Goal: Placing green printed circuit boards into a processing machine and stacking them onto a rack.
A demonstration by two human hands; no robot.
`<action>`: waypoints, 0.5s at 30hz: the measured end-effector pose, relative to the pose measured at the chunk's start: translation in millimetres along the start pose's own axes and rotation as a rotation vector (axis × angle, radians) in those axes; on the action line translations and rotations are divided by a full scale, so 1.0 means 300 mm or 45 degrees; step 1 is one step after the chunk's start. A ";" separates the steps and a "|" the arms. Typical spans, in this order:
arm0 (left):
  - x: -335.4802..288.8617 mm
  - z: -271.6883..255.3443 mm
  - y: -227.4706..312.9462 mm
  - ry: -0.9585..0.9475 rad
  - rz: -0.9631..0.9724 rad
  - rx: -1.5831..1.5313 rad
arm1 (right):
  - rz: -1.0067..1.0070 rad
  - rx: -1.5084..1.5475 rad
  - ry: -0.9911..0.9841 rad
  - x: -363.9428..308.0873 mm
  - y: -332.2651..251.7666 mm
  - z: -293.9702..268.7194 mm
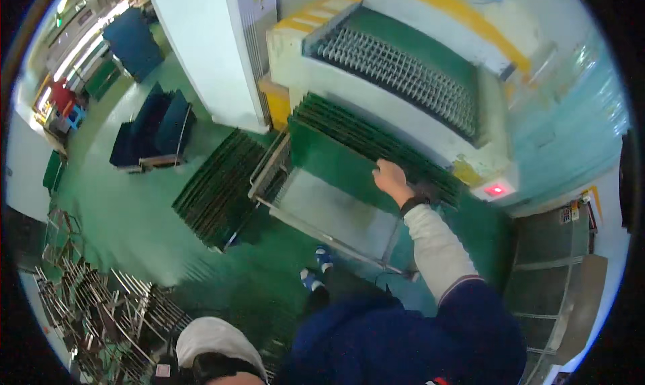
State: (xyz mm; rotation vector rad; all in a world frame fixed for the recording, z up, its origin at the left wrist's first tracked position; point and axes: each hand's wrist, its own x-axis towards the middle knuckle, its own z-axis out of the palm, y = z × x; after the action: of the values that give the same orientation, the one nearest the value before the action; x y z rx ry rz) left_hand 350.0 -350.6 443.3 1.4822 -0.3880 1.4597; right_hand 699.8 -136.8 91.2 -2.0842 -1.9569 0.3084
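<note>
My right hand (392,181), with a dark band at the wrist, reaches to the upper right edge of the front green panel (329,166). Its fingers are curled closed at that edge; exactly how they grip is too small to see. This panel stands tilted in a wheeled metal cart (322,238), before a row of similar green panels (363,140). A pale bare surface shows low in the cart. At the bottom edge, my left arm comes in with a light sleeve and black wristband; only a sliver of my left hand (235,379) shows, its fingers out of frame.
Beyond the cart stands a cream machine (396,103) with a bed of rollers (403,76). Another rack of green panels (218,187) stands left of it. Metal racks (101,311) crowd the lower left. A white pillar (208,56) rises behind; a grey cabinet (547,284) stands right.
</note>
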 end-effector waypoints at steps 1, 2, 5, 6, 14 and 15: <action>0.010 -0.017 0.004 -0.001 0.028 0.006 | 0.015 -0.029 -0.079 0.014 -0.009 -0.003; 0.022 -0.028 0.009 -0.009 0.057 0.022 | 0.030 -0.058 -0.158 0.027 -0.010 -0.006; 0.067 -0.049 0.007 -0.023 0.145 0.063 | 0.030 -0.135 -0.254 0.064 -0.018 0.010; 0.090 -0.054 -0.004 -0.027 0.171 0.079 | 0.054 -0.133 -0.279 0.069 -0.014 0.024; 0.239 -0.131 -0.057 -0.056 0.407 0.206 | 0.053 -0.022 -0.259 0.041 0.000 -0.025; 0.256 -0.139 -0.063 -0.057 0.427 0.222 | 0.043 -0.047 -0.230 0.042 0.009 -0.023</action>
State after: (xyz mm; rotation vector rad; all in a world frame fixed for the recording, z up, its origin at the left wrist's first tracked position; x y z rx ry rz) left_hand 358.0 -278.5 495.6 1.6477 -0.5705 1.7625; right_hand 705.6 -124.8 97.0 -2.1830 -2.0426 0.4875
